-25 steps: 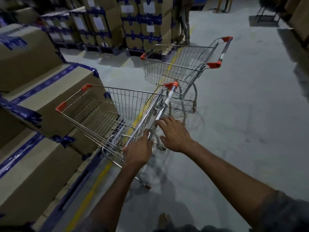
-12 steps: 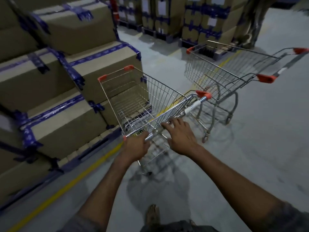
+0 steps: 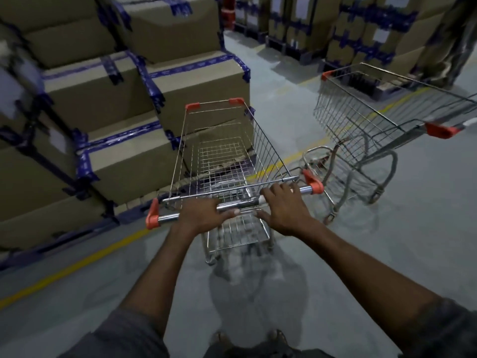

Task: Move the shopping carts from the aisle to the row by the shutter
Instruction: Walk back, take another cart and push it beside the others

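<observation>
Through the head camera, my left hand [image 3: 204, 215] is wrapped around the chrome handle bar [image 3: 240, 205] of the silver wire shopping cart with orange plastic corners [image 3: 222, 156]. My right hand [image 3: 285, 213] hooks its fingers over the same bar, thumb underneath.

Straight ahead of my hands, the cart's nose sits close to the stacked brown cardboard boxes with blue tape [image 3: 160, 94]. I think pushing on without turning would ram them. The second silver wire cart [image 3: 374, 125] stands just past my right hand, so a wide swing could clip its frame.

Half a second ago my cart was angled leftward. Now it points squarely away from me, and my right hand, then lying flat, hooks the bar.
</observation>
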Demonstrator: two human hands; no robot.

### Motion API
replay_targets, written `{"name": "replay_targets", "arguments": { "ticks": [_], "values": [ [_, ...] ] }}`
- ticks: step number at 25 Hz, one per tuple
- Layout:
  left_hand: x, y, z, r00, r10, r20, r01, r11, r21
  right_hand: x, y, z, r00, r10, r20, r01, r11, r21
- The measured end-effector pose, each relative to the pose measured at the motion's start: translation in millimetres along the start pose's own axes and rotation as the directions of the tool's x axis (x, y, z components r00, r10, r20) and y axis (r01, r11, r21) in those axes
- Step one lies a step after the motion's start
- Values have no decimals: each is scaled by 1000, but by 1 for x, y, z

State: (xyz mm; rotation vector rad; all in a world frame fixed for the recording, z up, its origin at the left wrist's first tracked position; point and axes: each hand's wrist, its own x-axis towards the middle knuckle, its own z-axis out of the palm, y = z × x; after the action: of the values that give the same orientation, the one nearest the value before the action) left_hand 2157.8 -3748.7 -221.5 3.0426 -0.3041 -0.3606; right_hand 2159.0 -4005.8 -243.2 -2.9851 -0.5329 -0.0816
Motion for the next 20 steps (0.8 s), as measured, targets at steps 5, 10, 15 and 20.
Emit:
{"name": "replay_targets", "arguments": {
  "ticks": [5,10,15,20],
  "values": [
    [-28,-28,4,999,-37,34,38,999,-25,-19,-50,5,1000,9,15,-9,1000,16],
    [-72,-38,10,991,-83,103,81,996,27,-39,-92,-5,993,25,115,-25,1000,-5],
    [-141,-39,22,978,-106,178,121,989,-80,-70,-134,-25,973,66,219,-45,994,-100],
    [-216,-52,36,971,-66,231,125,960,-250,-110,-175,-17,969,-128,213,152,983,-100]
  ]
}}
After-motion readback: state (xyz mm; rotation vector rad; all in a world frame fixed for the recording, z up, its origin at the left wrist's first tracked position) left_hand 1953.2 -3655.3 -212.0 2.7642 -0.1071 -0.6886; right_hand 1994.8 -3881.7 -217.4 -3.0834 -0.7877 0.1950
